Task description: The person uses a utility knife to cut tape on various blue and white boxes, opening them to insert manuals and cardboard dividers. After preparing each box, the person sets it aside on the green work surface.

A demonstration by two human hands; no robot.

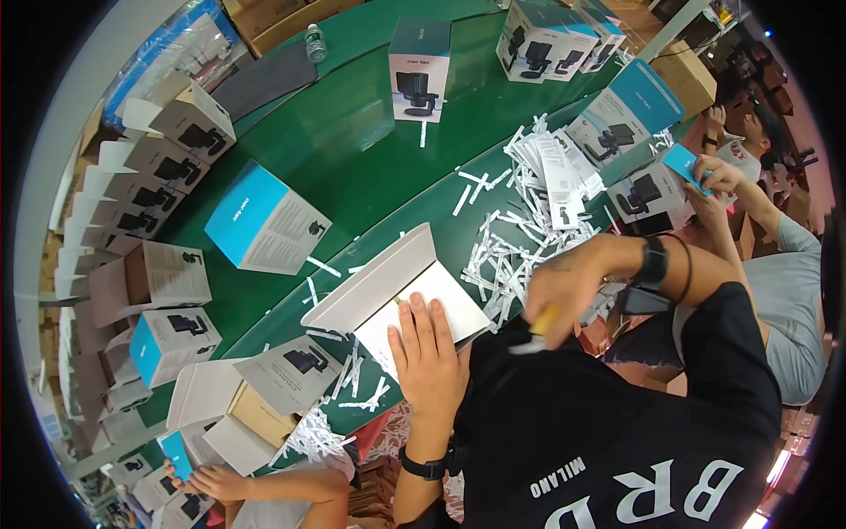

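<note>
My left hand (429,353) lies flat, fingers stretched out, on the white top (455,298) of a carton in front of me. The carton's pale lid flap (374,280) stands raised on the far side. To the right, my right hand (564,286) is closed round a yellow-handled tool (545,320), held clear of the carton. The tool's greyish tip points down to the left and is smeared by motion, so its exact kind does not show.
White paper strips (498,260) litter the green table (291,145). Blue-and-white microphone cartons (269,220) stand around, some with open flaps at left. A folded leaflet pile (555,167) lies at far right. Co-workers' hands hold blue pieces at right (718,174) and lower left (216,482).
</note>
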